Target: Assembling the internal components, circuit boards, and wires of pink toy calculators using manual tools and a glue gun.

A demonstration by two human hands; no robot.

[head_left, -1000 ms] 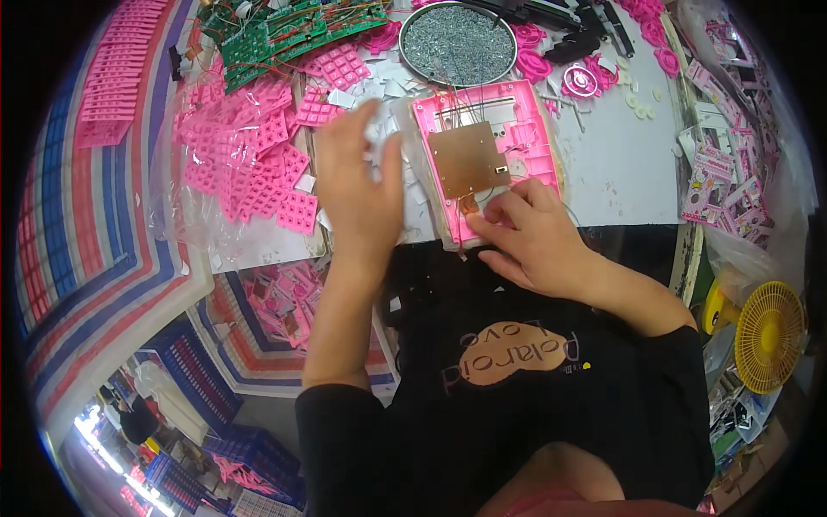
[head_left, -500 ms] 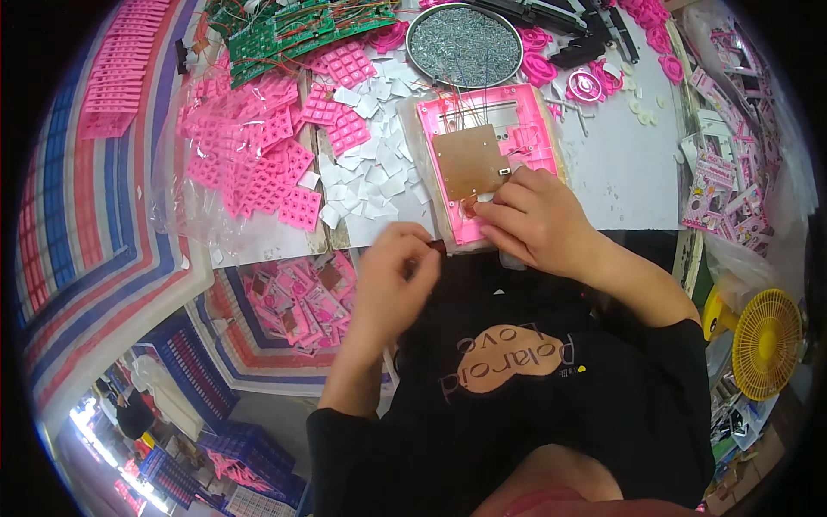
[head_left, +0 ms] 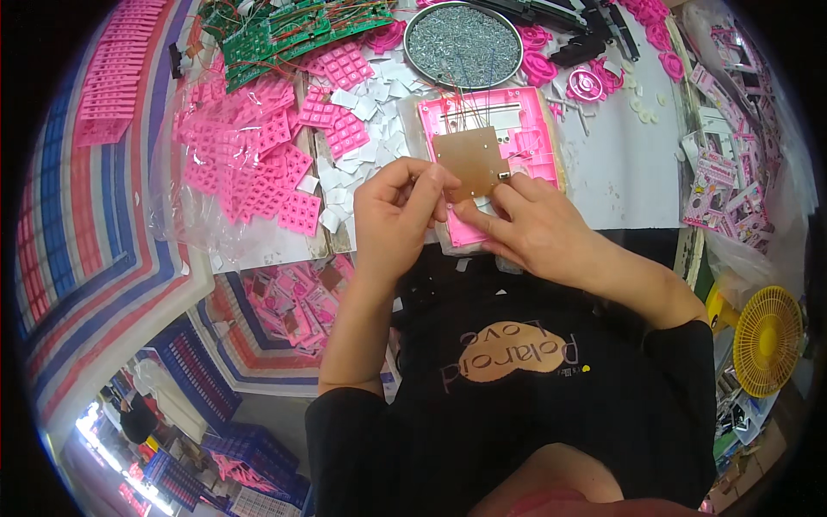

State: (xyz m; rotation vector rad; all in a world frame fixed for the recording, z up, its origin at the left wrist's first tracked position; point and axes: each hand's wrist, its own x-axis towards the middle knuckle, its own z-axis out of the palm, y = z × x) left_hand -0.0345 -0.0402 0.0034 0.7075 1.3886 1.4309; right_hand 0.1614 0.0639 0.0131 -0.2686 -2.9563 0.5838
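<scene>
— Where are the hands?

— Both are over the near edge of the worktop (head_left: 620,172), meeting at the pink plastic case (head_left: 495,155) that lies flat in front of the person. The left hand (head_left: 396,215) has its fingers curled, thumb and forefinger pressed together at the case's near left corner; they seem to pinch something small, but what it is I cannot tell.

— And the right one?

— The right hand (head_left: 534,228) lies on the near end of the case, fingers stretched toward the left hand, fingertips pressing down on the pink edge. The two hands nearly touch there.

— What is on the case?

— A brown circuit board (head_left: 472,159) sits on its middle, just beyond the fingertips, with thin wires (head_left: 469,99) running from it toward the far end.

— What lies around it?

— Just beyond the case stands a round metal tray of small screws (head_left: 463,34). To the left, white paper squares (head_left: 362,112) are scattered, and further left is a heap of pink keypad mats (head_left: 250,155), partly on a clear plastic bag (head_left: 172,215). Green circuit boards (head_left: 276,30) lie at the far left corner. Pink round parts (head_left: 590,82) sit to the right of the tray. A yellow fan (head_left: 767,340) stands low on the right, well apart from the hands.
</scene>
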